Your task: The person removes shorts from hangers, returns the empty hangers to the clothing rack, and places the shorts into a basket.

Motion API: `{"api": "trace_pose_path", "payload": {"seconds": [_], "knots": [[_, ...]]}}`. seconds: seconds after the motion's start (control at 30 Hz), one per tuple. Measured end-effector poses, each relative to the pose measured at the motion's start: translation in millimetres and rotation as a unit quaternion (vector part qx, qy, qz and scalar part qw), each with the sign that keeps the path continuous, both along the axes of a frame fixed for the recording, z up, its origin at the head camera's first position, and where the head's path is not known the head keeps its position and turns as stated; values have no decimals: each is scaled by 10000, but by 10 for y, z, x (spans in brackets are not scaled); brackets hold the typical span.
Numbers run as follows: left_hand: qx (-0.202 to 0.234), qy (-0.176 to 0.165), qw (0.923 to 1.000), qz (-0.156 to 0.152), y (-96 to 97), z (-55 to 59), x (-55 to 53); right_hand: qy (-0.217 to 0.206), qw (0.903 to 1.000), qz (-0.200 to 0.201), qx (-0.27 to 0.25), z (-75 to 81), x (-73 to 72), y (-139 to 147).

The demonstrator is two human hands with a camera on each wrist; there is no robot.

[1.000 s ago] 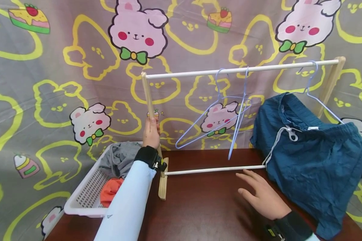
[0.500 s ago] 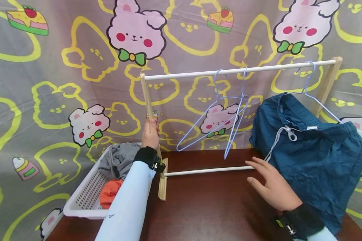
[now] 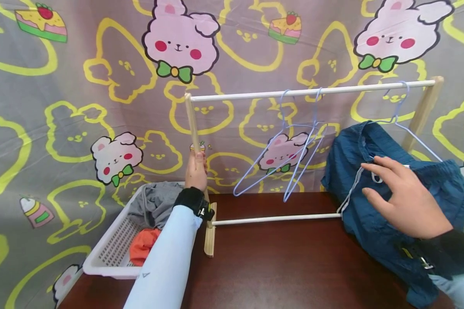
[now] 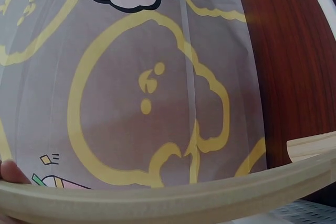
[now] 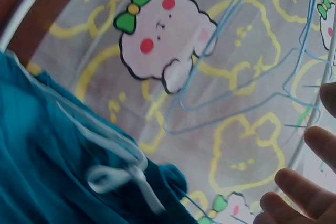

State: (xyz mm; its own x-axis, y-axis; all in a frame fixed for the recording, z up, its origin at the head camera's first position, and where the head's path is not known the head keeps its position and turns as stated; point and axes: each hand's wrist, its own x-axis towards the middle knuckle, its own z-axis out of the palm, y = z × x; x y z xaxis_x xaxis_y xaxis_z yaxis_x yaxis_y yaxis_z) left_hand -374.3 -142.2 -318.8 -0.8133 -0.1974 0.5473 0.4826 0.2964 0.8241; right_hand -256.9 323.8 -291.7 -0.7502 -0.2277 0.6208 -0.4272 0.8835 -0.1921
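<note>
My left hand (image 3: 196, 171) grips the left wooden post (image 3: 192, 122) of a clothes rack, about halfway up. In the left wrist view that post (image 4: 157, 203) crosses the bottom, with one fingertip at the left edge. My right hand (image 3: 406, 197) is raised, fingers extended and apart, holding nothing; it overlaps the blue shorts (image 3: 386, 240) in the head view. A lilac hanger (image 3: 419, 139) bears the shorts at the rack's right end. The right wrist view shows their white drawstring (image 5: 113, 177). Two bare hangers (image 3: 255, 165) hang mid-bar from the white top rail (image 3: 239, 96).
Left of the rack stands a white perforated basket (image 3: 110, 271) with a grey garment (image 3: 154, 201) and an orange garment (image 3: 144, 246). A white lower rail (image 3: 274, 219) runs just above the dark wooden table (image 3: 278, 266). A patterned curtain (image 3: 69, 128) hangs behind.
My right hand has moved right and up, from over the table to in front of the shorts. The two bare hangers have swung slightly. My left hand keeps its hold on the post.
</note>
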Motion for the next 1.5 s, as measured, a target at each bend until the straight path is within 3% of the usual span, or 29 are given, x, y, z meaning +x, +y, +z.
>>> {"api": "trace_pose_path", "payload": {"seconds": [0.23,0.43,0.57,0.73,0.93,1.23,1.5], "knots": [[15,107,9999,-81,21,27,-13,604,9961,-552,328,239,15,116],[-10,94,9999,-82,13,4,-29,954,9877,-1235,-102,394,91,271],[43,120,9998,-119,-3,-6,-36,534,9854,-1582,-327,419,53,392],[119,155,9998,-99,-11,-14,-36,-34,9835,-1757,-423,388,-129,603],[171,149,9997,28,0,-60,-32,-258,9823,-1827,-321,322,-316,842],[214,212,9995,-39,19,-67,-43,-267,9824,-1844,-103,228,-385,900],[214,136,9997,-36,25,-34,-45,346,9804,-1543,-1174,177,-414,890]]}}
